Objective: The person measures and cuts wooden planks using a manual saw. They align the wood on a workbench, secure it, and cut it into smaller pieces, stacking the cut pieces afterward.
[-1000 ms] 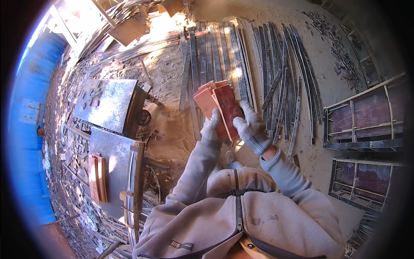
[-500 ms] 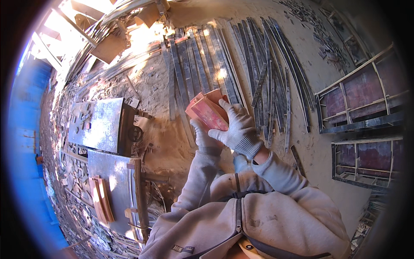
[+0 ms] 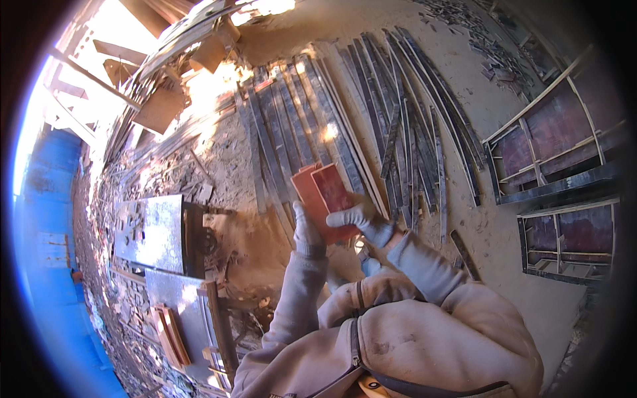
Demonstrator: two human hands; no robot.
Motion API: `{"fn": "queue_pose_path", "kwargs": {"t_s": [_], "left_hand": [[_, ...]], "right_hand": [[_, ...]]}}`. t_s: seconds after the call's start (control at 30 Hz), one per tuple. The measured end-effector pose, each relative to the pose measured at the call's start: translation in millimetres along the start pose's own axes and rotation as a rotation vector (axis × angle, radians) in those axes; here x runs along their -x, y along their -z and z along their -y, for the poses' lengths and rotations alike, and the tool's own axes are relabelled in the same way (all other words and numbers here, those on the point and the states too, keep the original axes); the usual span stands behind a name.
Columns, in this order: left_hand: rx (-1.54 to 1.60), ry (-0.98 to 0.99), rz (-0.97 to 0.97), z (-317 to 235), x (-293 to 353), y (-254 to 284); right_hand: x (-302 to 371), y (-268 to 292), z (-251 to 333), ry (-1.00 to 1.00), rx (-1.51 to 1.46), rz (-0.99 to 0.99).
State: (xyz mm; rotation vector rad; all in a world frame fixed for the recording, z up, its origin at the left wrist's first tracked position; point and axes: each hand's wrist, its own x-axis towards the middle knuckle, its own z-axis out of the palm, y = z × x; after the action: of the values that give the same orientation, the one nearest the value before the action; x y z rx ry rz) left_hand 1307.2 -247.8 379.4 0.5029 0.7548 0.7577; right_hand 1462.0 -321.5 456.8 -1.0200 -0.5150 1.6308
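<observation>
Both of my hands wear pale knitted gloves and hold a small stack of reddish rectangular plywood pieces (image 3: 306, 188) in front of my body. My left hand (image 3: 306, 230) grips the stack along its left lower side, with the fingers mostly hidden behind it. My right hand (image 3: 365, 222) is closed on the lower right, its thumb across the front of a darker red plywood piece (image 3: 332, 188). That piece lies over the others and is a little offset from them, so their edges show at the top and left.
Long dark wooden strips (image 3: 398, 119) lie on the sandy ground ahead. On the left stand two metal-topped tables (image 3: 156, 229), the nearer carrying more reddish boards (image 3: 171, 335). Framed dark red panels (image 3: 544, 146) are at the right. Wood scraps litter the ground along the blue wall (image 3: 43, 212).
The plywood pieces have come from a fanned, tilted bundle into a flatter stack with broad faces showing. My right hand has shifted down, from the stack's top edge to its lower right.
</observation>
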Motion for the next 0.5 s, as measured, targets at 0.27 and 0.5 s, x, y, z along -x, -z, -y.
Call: {"fn": "queue_pose_path", "kwargs": {"t_s": [0.27,0.5], "left_hand": [[0.106,0.172,0.019,42,-29,30],[-0.265,-0.093,-0.28,85,-12,57]], "right_hand": [[4,42,-45,0.125,0.134,-0.028],[37,88,-94,-0.343,-0.275,-0.275]]}}
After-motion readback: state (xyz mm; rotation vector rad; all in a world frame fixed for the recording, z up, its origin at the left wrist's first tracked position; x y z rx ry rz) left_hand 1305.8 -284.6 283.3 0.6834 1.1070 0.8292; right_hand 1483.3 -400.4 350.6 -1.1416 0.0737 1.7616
